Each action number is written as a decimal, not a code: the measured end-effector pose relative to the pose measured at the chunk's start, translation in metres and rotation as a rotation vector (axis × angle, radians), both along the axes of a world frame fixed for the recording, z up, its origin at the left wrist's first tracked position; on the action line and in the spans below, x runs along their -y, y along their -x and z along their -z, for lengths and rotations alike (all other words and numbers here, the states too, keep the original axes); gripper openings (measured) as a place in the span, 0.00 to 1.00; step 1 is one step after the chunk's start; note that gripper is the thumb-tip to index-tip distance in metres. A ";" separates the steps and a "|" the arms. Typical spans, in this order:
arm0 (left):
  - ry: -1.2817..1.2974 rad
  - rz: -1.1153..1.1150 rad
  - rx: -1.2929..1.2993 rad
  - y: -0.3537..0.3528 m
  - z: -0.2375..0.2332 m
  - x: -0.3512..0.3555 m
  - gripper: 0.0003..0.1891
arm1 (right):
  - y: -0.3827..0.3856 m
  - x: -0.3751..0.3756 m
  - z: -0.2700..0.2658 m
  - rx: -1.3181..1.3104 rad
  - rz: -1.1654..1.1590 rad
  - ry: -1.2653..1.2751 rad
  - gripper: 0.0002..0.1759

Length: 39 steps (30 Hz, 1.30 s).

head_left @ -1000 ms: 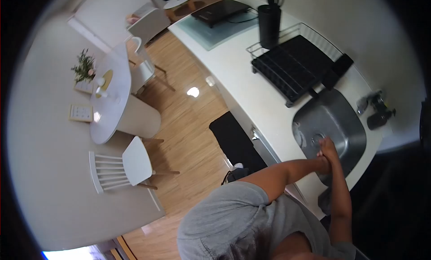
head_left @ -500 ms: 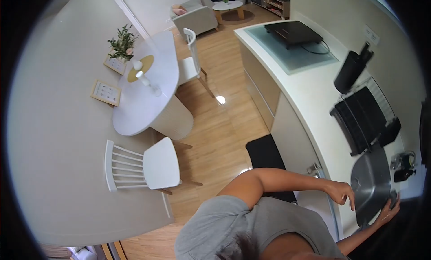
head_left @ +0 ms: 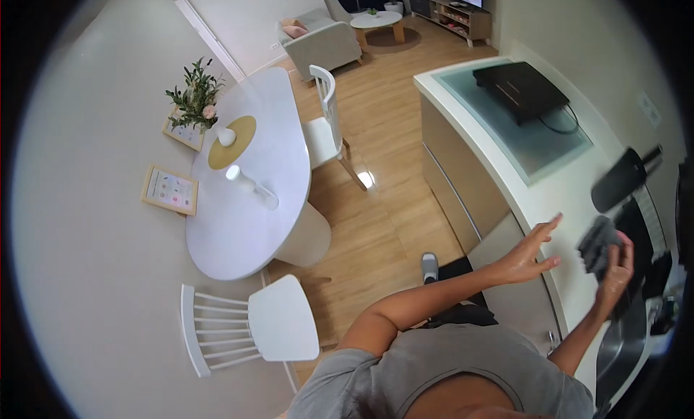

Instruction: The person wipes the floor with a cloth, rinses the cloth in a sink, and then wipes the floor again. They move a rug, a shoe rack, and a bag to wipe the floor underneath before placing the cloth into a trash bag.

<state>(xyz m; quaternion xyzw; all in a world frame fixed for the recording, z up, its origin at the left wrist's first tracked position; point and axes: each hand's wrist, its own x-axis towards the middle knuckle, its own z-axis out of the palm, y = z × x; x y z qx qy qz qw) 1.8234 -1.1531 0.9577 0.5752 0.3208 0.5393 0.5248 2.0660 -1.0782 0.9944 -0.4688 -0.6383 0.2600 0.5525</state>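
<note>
A crumpled dark grey cloth is gripped in my right hand, held up above the counter at the right. My left hand reaches over the counter's front edge with its fingers spread, a short way left of the cloth and not touching it. Below my right hand lies the steel sink, partly hidden by my forearm. Behind the cloth, the black dish rack is partly covered.
On the white counter a black portable cooktop rests over a glass surface. A black knife block leans near the wall. To the left are a white oval table and two white chairs, one chair being close.
My right hand has risen from the sink, now with the grey cloth clearly in it. My left hand has moved up along the counter, its fingers spreading. The view has turned slightly.
</note>
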 end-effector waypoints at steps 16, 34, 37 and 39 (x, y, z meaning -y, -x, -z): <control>0.241 -0.369 0.449 0.449 0.057 -0.224 0.33 | 0.545 -0.272 0.026 0.138 -0.593 -0.059 0.11; 0.246 -0.474 0.140 0.801 0.075 -0.556 0.12 | 0.831 -0.580 0.053 0.491 -0.412 0.081 0.09; 0.198 -0.607 -0.101 0.851 0.071 -0.626 0.11 | 0.883 -0.663 0.073 0.183 -0.521 0.469 0.08; 0.239 -0.604 -0.123 0.889 0.077 -0.676 0.11 | 0.922 -0.719 0.083 0.157 -0.551 0.500 0.08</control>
